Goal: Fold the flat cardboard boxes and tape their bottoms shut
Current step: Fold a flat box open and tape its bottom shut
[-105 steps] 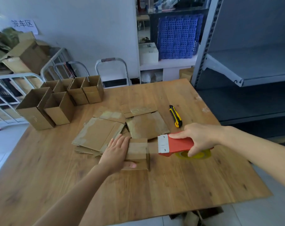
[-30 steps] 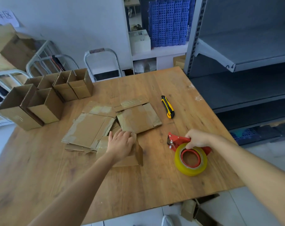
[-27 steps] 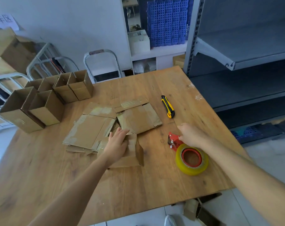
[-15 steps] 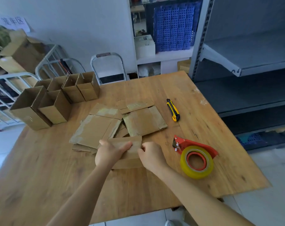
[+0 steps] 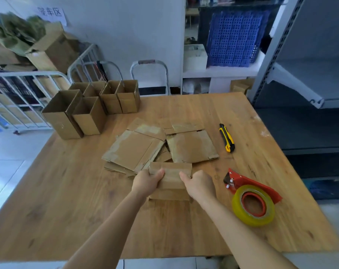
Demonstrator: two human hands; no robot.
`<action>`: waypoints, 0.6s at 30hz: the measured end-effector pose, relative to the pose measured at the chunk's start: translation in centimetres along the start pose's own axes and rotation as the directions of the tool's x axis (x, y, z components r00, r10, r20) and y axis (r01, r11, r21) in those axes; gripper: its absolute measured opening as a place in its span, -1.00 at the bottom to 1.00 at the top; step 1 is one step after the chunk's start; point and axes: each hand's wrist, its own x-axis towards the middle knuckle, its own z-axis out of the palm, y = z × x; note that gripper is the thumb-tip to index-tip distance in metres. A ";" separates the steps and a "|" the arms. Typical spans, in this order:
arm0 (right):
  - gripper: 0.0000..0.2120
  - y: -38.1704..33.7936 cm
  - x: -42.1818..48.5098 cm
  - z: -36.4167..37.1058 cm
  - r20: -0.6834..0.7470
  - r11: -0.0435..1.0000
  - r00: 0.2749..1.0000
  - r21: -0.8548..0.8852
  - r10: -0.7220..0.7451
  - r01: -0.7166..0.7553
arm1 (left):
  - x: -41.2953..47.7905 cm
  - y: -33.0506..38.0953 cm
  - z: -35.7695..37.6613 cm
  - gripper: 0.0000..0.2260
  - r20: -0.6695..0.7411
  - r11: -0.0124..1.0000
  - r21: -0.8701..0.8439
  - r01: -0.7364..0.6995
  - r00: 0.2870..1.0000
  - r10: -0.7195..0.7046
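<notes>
Near the middle of the counter (image 5: 71, 220), a little toward its near edge, you hold one small cardboard box (image 5: 172, 177) in both hands. Your left hand (image 5: 147, 182) grips its left end, fingers curled round the cardboard and thumb lying over the top face. Your right hand (image 5: 200, 184) grips the right end the same way, fingers clamped on it and thumb on top. The box's lower edge sits at the counter surface, and its upper face is a plain brown panel.

To the right of your right hand, toward the counter's right edge, the tape dispenser (image 5: 252, 199) lies on its side, apart from your hand, red body and yellowish roll showing.

Just beyond the box, the flat cardboard blanks (image 5: 134, 150) lie in a loose, overlapping pile at the counter's centre. Right of the pile, a yellow-and-black utility knife (image 5: 226, 137) lies by itself, lengthwise toward the far edge.

At the far left corner, a cluster of folded boxes (image 5: 83, 115) stands upright with open tops, packed side by side.

Past the right edge stands grey shelving (image 5: 310, 84); behind the far edge, a blue crate (image 5: 234, 35).
</notes>
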 end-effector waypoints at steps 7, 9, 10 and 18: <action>-0.51 0.5 0.3 -0.2 0.068 0.975 0.998 0.220 0.015 -0.029 | -0.8 -0.4 -0.8 -0.61 0.021 1.000 0.012 -0.027 0.999 0.026; -0.56 0.8 -0.6 -1.0 0.086 0.940 0.995 0.333 0.046 -0.072 | -1.3 -0.8 -0.9 -0.62 0.030 0.999 -0.003 -0.040 0.999 0.040; -0.57 0.9 -0.8 -1.3 0.078 0.913 0.994 0.395 0.073 -0.098 | -1.7 -0.8 -1.0 -0.63 0.031 0.998 -0.020 -0.056 0.998 0.057; -0.57 0.4 -1.5 -3.0 -0.002 0.789 0.988 0.602 0.153 -0.121 | -2.8 -0.7 -2.1 -0.77 0.060 0.946 -0.228 -0.229 0.967 0.248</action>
